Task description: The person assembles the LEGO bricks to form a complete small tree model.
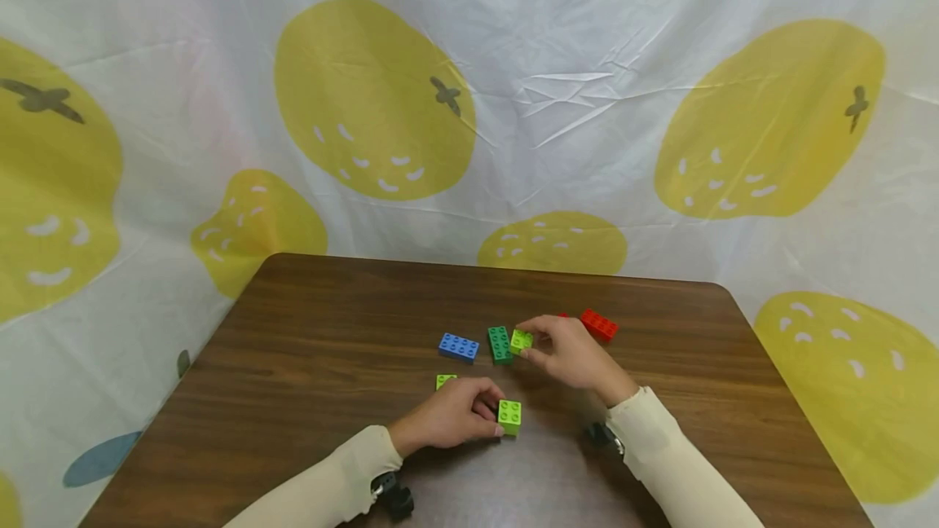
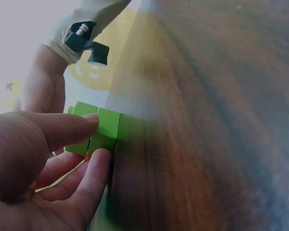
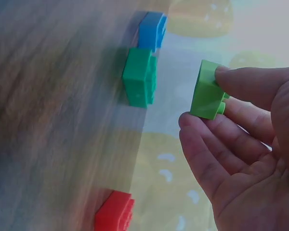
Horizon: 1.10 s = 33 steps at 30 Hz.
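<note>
Left hand [image 1: 456, 414] and right hand [image 1: 574, 355] were both full over a wood-grain bench [image 1: 330, 308].
The left fingers were clamped on a two-high stack of lime-green four-stud bricks [image 1: 509, 418]; the right fingers pinched a single lime-green brick [image 1: 520, 339], raised off the bench near a green eight-stud brick [image 1: 500, 345]. A blue eight-stud brick [image 1: 459, 347] lay left of that, a red brick [image 1: 599, 325] beyond the right hand.

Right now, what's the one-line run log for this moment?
left hand: pinches stacked lime bricks | right hand: holds single lime brick off table | on table: blue brick, green brick, red brick
</note>
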Available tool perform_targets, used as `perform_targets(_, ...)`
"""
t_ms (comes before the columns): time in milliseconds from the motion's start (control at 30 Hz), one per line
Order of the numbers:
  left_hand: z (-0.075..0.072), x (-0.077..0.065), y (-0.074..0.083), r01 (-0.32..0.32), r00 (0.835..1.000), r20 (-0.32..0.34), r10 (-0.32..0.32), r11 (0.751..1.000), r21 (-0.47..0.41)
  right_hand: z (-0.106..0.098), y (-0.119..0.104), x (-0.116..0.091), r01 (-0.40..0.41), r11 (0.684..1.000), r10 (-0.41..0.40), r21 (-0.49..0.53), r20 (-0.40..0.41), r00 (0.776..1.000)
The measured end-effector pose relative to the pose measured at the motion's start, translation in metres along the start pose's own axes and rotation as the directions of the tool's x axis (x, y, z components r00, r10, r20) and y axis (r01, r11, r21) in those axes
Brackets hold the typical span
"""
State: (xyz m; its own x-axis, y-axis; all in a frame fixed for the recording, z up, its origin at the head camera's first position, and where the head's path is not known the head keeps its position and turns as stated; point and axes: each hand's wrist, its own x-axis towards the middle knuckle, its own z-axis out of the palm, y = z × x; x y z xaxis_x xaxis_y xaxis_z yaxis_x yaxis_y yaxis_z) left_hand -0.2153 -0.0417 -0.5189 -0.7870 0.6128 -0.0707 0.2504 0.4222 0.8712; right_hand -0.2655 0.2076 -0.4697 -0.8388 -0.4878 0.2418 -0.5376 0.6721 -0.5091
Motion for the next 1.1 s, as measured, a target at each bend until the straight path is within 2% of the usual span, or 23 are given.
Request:
perform_targets(167, 0.0, 0.0, 0.0, 0.004, 1.0, 0.006, -0.004, 1.0, -0.012, -0.002, -0.011, -0.009, 0.047, 0.997, -0.048, 0.058, 0.01, 0.999)
perform_targets(367, 0.0, 0.0, -0.001, -0.004, 1.0, -0.002, 0.004, 1.0, -0.003, -0.001, -0.017, -0.021, 0.127, 0.991, -0.127, 0.038, -0.004, 0.992)
perform_targets(667, 0.001, 0.001, -0.001, -0.029, 0.999, -0.019, 0.029, 1.0, -0.003, 0.005, -0.03, -0.038, 0.223, 0.972, -0.224, 0.071, 0.006, 0.975)
perform_targets(1100, 0.002, 0.002, -0.001, -0.006, 1.0, -0.015, 0.005, 1.0, -0.007, 0.022, -0.034, -0.052, 0.278, 0.957, -0.283, 0.084, 0.053, 0.958)
